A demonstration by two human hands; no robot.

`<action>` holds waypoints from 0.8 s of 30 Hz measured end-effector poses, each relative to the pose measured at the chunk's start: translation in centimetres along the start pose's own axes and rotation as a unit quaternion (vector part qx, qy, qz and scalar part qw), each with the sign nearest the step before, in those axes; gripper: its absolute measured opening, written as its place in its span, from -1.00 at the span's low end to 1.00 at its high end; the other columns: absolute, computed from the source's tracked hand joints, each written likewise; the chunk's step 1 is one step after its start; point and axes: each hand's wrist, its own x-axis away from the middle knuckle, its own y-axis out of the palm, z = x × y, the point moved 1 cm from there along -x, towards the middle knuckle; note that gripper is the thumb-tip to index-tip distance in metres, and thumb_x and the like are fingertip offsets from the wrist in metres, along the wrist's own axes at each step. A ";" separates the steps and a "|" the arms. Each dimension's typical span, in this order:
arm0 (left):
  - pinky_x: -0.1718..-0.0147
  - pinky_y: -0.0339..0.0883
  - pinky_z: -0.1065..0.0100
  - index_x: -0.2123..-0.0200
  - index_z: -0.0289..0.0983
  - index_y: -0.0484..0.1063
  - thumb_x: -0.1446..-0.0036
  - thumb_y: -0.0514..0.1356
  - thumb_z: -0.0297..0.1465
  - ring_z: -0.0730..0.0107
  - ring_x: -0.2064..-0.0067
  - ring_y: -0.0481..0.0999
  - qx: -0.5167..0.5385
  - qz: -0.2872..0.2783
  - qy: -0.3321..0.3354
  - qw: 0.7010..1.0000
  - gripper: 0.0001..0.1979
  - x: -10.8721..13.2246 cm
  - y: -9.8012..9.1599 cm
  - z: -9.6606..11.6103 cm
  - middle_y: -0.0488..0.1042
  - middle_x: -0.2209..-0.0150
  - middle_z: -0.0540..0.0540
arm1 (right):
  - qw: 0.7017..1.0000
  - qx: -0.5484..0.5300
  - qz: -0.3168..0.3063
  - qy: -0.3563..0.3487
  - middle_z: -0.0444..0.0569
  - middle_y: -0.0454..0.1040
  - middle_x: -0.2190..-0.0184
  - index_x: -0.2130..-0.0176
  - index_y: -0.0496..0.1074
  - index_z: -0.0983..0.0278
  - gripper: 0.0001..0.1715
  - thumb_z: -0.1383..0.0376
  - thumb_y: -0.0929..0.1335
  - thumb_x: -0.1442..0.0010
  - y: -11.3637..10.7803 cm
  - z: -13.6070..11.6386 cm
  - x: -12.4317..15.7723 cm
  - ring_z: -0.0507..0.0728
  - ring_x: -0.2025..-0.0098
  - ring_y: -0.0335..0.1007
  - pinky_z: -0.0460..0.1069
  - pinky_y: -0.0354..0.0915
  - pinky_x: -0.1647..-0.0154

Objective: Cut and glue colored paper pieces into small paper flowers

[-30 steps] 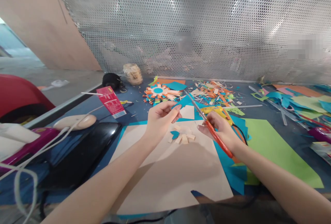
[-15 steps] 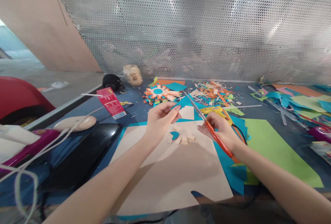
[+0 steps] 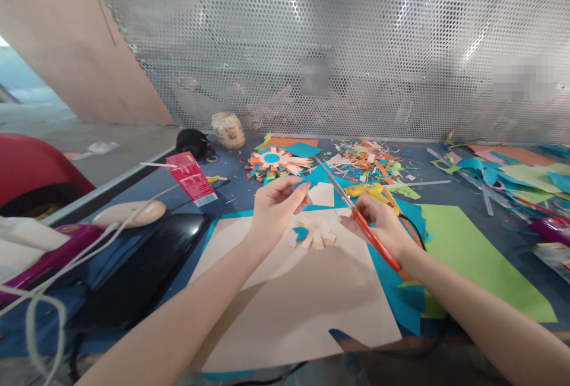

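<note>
My left hand [image 3: 276, 203] pinches a small piece of blue paper [image 3: 319, 176] between thumb and fingers, above the cream sheet [image 3: 285, 309]. In my right hand [image 3: 382, 223] are scissors with orange handles [image 3: 372, 236], their blades pointing up and left beside the blue paper. How far the blades are apart is hard to make out. Below and between my hands lies a cream paper flower shape [image 3: 317, 234] with a small blue petal-like piece [image 3: 300, 233] at its left edge.
A layered paper flower [image 3: 271, 159] and a heap of paper scraps [image 3: 369, 159] lie at the back. A yellow glue gun [image 3: 366, 190] is behind my right hand. Green paper [image 3: 476, 267] sits right; a black phone-like slab [image 3: 142, 273] and white mouse [image 3: 130, 213] sit left.
</note>
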 end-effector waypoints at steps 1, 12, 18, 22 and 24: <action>0.66 0.11 0.52 0.56 -0.32 0.44 0.19 0.26 -0.43 0.65 0.69 0.20 0.000 0.001 0.001 1.000 -0.92 0.0 0.0 0.0 0.35 0.74 0.09 | 1.000 0.003 0.002 -0.002 -0.26 0.07 0.64 0.56 0.11 0.24 -0.57 0.06 0.38 0.06 0.0 0.0 0.0 -0.04 0.56 -0.04 -0.11 -0.04 0.59; 0.66 0.09 0.49 0.53 -0.30 0.43 0.11 0.26 -0.40 0.64 0.67 0.19 0.018 0.015 0.046 0.999 -0.91 -0.5 -0.5 -0.6 0.34 0.69 0.07 | 0.999 0.031 0.015 -0.013 -0.26 0.05 0.62 0.56 0.07 0.23 -0.56 0.04 0.35 0.04 -0.1 0.6 -0.5 -0.03 0.56 -0.04 -0.12 -0.04 0.60; 0.63 0.10 0.48 0.46 -0.25 0.27 0.09 0.20 -0.26 0.63 0.65 0.18 -0.011 0.101 0.069 0.992 -0.80 -3.4 -2.8 -1.4 0.27 0.63 0.12 | 0.955 0.288 -0.058 -0.045 -0.16 0.25 0.58 0.45 0.16 0.24 -0.66 0.07 0.33 -0.01 -0.4 -0.1 -0.3 0.05 0.53 0.14 -0.08 -0.02 0.53; 0.63 0.12 0.46 0.44 -0.24 0.20 0.03 0.12 -0.19 0.52 0.60 0.32 -0.104 0.017 0.021 0.994 -0.76 -4.6 -3.9 -2.0 0.35 0.56 0.04 | 0.906 0.385 -0.131 -0.121 -0.03 0.37 0.55 0.34 0.25 0.28 -0.69 0.08 0.29 -0.06 0.3 -0.5 0.3 0.19 0.41 0.30 -0.04 0.04 0.46; 0.59 0.17 0.44 0.41 -0.25 0.22 0.03 0.14 -0.21 0.44 0.55 0.39 -0.169 -0.065 -0.005 0.984 -0.76 -4.5 -4.0 -2.3 0.39 0.56 0.02 | 0.919 0.348 -0.132 -0.127 0.00 0.42 0.48 0.31 0.24 0.28 -0.72 0.12 0.28 -0.09 0.6 0.0 0.2 0.18 0.40 0.33 -0.03 0.09 0.44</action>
